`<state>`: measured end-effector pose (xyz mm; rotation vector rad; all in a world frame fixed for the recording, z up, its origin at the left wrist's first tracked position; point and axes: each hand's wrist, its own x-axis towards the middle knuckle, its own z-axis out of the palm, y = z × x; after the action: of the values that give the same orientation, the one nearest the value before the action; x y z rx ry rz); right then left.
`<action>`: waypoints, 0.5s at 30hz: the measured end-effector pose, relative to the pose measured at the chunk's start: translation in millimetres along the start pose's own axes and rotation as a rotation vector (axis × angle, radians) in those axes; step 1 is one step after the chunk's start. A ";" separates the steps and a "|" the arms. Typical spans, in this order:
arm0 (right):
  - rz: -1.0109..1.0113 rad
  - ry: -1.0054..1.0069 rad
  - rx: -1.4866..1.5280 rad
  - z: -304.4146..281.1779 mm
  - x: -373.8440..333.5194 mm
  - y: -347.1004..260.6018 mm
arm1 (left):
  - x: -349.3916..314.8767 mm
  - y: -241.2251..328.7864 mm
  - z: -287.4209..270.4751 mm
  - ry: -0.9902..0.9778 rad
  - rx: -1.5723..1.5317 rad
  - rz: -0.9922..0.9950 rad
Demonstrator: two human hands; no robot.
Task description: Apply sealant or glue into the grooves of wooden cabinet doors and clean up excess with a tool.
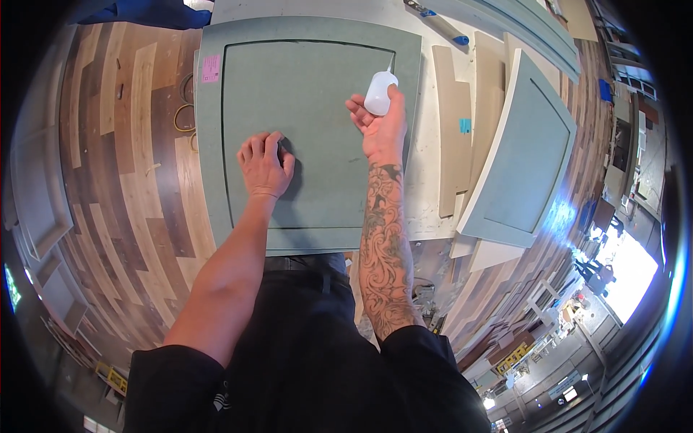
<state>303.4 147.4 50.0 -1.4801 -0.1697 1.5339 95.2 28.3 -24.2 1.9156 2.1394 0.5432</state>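
Toward 2 o'clock on the grey-green recessed-panel door [317, 94], the right hand [384, 132] has thumb and fingers clamped on a white squeeze bottle [377, 95], apparently angled to aim its thin nozzle [391, 64] at the groove [310, 41] corner. Toward 8 o'clock, the left hand's [264, 167] fingers curl together over the panel, perhaps for support; I cannot tell whether they grip anything.

The left arm [229, 289] slants inward from the lower edge, its elbow slightly bent; the left hand [261, 167] is back up, fingers curled under. The right arm [388, 252], patterned with tattoos along the forearm, reaches farther and nearly straight. The right hand [382, 133] turns its palm upward, thumb and fingers bent in a grip.
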 end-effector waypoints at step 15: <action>-0.052 -0.010 -0.010 7.8 3.4 -4.7 | -0.6 -1.1 -0.4 -0.008 0.011 0.007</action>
<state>300.1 156.1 52.8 -1.4647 -0.2202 1.5011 94.1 27.6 -24.4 1.9279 2.1362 0.5247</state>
